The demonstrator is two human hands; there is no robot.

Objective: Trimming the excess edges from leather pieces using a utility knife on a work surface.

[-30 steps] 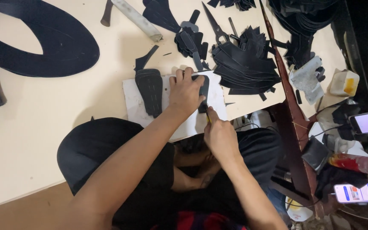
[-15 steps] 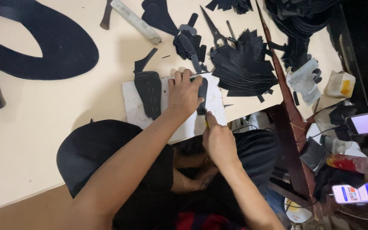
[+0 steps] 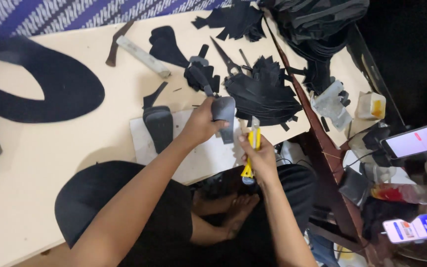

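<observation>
While my left hand [image 3: 201, 123] pinches the thin, floppy black leather piece [image 3: 223, 112] above the surface's near edge, my right hand's [image 3: 258, 155] fingers clamp the light, rigid yellow utility knife [image 3: 249, 155].

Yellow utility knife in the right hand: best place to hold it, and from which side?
Take the yellow utility knife by its long handle, well behind the blade, coming from the near table edge as the right hand does. The blade tip points away toward the black cut piece that the left hand holds, so a grip low on the handle keeps fingers off the edge.
</observation>
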